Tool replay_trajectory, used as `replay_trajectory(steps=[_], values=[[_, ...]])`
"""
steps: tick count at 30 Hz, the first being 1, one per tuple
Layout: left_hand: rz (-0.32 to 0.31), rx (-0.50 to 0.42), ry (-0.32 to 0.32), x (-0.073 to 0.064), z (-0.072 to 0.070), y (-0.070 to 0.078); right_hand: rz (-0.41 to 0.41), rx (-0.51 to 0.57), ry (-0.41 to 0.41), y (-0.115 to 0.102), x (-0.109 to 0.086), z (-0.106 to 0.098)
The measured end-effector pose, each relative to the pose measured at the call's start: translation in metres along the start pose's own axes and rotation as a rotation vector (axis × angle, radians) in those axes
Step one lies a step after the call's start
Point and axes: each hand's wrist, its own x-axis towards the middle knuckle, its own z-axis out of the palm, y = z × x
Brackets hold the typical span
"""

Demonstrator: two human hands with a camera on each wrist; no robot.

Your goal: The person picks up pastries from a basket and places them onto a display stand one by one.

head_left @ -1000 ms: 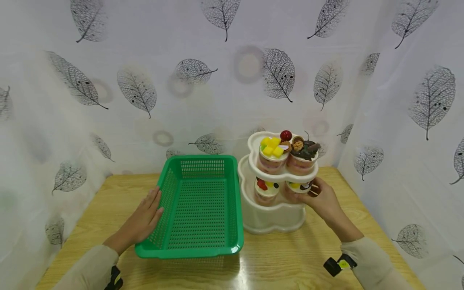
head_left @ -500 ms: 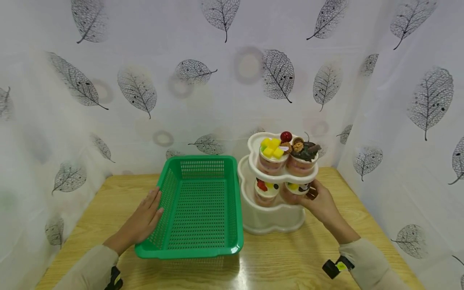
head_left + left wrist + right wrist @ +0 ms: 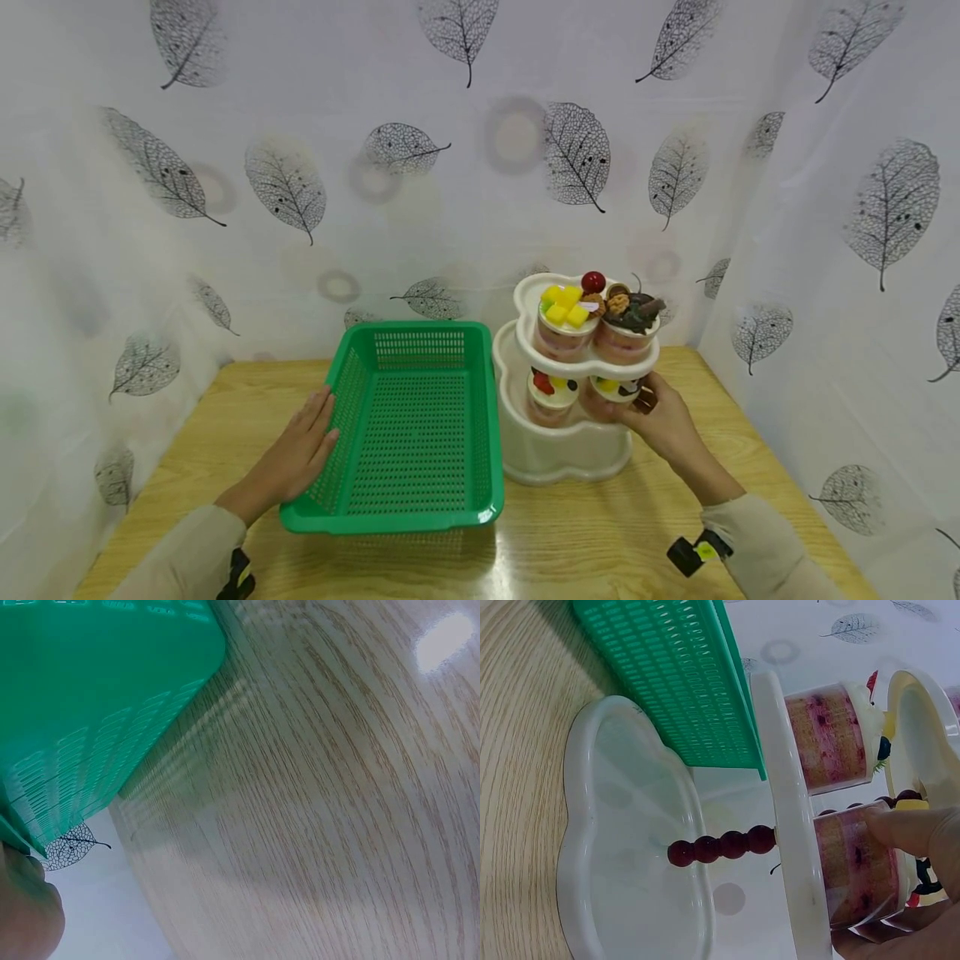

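At the right, a white tiered stand [image 3: 525,337] with scalloped trays holds dessert cups. My right hand [image 3: 666,421] grips a layered dessert cup [image 3: 859,862] on the tray below the top one, thumb on its near side and fingers round the far side. The cup's base is against or very close to that tray; I cannot tell which. Beside it on the same tray is another dessert cup [image 3: 831,739] with cream and fruit. My left hand [image 3: 292,450] rests on the left rim of a green plastic basket [image 3: 412,442], fingers straight. The basket's interior shows nothing in it.
On the top tray sit a cup with yellow fruit cubes [image 3: 564,321] and a cup with chocolate and walnut [image 3: 628,329], a red cherry [image 3: 593,282] near them. Dark red beads [image 3: 731,844] form the stand's post. A leaf-print curtain [image 3: 375,225] surrounds the wooden table [image 3: 570,533].
My right hand has shifted slightly left around the dessert cup, then stayed almost still. The left hand, the basket and the stand look unchanged.
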Motion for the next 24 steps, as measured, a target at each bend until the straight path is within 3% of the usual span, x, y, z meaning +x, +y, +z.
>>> replay_trajectory(steps=[12, 18, 24], values=[[0.004, -0.007, 0.007, 0.001, 0.001, -0.001, -0.012, -0.003, -0.027, 0.000, -0.002, -0.002], [0.016, 0.007, 0.008, 0.001, 0.000, -0.001, -0.040, -0.154, -0.070, 0.002, -0.006, -0.018], [0.004, 0.050, -0.059, 0.002, -0.007, 0.001, -0.168, -0.406, -0.136, 0.008, -0.011, -0.054]])
